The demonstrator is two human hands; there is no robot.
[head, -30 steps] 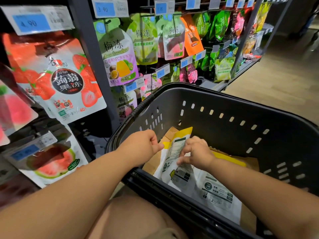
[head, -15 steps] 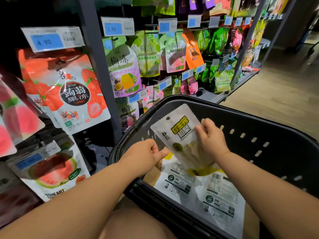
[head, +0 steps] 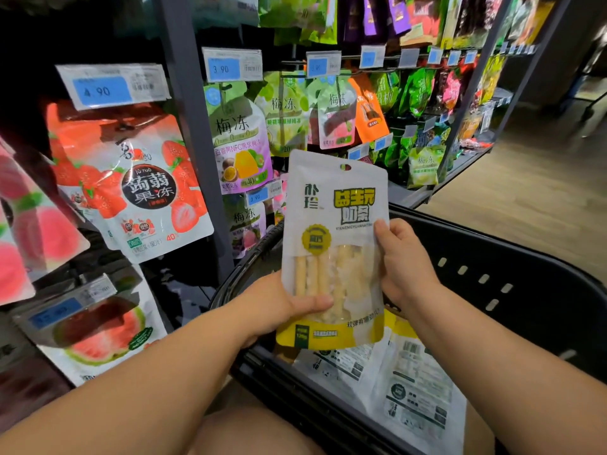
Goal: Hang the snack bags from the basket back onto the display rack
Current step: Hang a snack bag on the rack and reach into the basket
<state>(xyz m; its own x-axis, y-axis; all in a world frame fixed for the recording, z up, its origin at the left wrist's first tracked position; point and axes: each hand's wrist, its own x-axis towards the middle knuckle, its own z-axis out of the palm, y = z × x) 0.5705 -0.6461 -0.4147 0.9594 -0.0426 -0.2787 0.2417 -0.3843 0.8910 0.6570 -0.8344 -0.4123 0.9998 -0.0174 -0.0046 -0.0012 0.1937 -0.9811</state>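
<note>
Bag (head: 331,244) was held upright just above the basket (head: 492,257), front to the wearer, hang hole (head: 345,167) on top, probably to line it up with a rack (head: 187,126) peg. Left hand (head: 272,307) gripped the lower left edge, thumb curled across the front. Right hand (head: 404,267) pinched the right edge, fingers behind. White pouch, yellow base band, clear window showing pale sticks. More bags (head: 410,382) lay in the basket.

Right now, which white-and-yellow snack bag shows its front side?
The bag held upright by the left hand and right hand above the basket; the other bags lie flat inside it, printed backs up.
</note>
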